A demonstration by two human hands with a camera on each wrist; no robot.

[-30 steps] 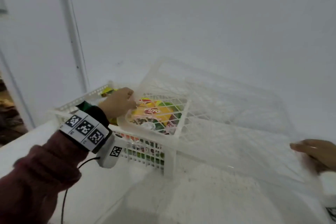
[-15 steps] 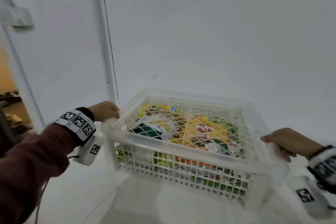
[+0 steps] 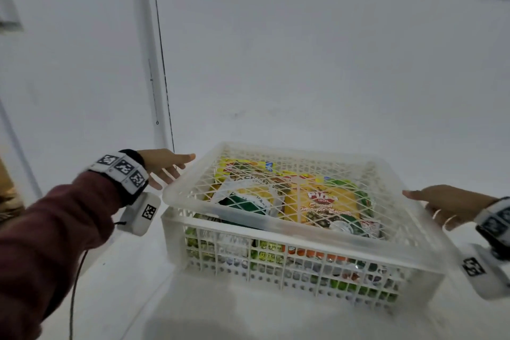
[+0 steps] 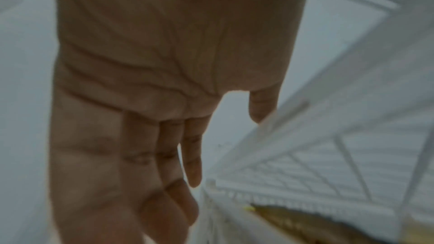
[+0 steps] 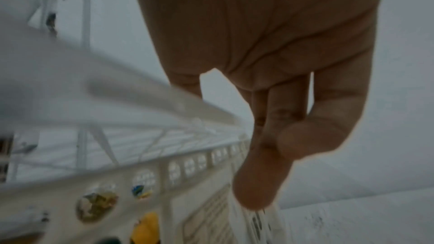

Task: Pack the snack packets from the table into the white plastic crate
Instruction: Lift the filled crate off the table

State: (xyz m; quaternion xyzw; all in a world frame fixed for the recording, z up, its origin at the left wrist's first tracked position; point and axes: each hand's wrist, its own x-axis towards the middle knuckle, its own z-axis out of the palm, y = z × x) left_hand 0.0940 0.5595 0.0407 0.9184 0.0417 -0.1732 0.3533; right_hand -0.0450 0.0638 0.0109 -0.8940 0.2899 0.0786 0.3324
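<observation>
A white plastic crate [image 3: 276, 265] stands on the table, filled with snack packets: a yellow packet [image 3: 323, 204] and a green one [image 3: 242, 201] show through the lattice. A second white crate [image 3: 248, 218] lies on top of it as a cover. My left hand [image 3: 168, 167] is at the cover's left end, fingers straight and holding nothing. My right hand [image 3: 441, 205] is at its right end, also with straight fingers. The wrist views show each palm [image 4: 164, 62] [image 5: 270, 44] beside the crate rim [image 4: 293, 118] [image 5: 187, 166]. Whether the fingertips touch the rim is unclear.
The crates stand on a white table [image 3: 124, 284] against a white wall [image 3: 303, 63]. A thin cable [image 3: 161, 63] runs down the wall behind my left hand. Bare tabletop lies in front of and to the left of the crate.
Both hands held the top crate's ends and set it down over the filled crate. Now the fingers have straightened and both hands have come off the rim.
</observation>
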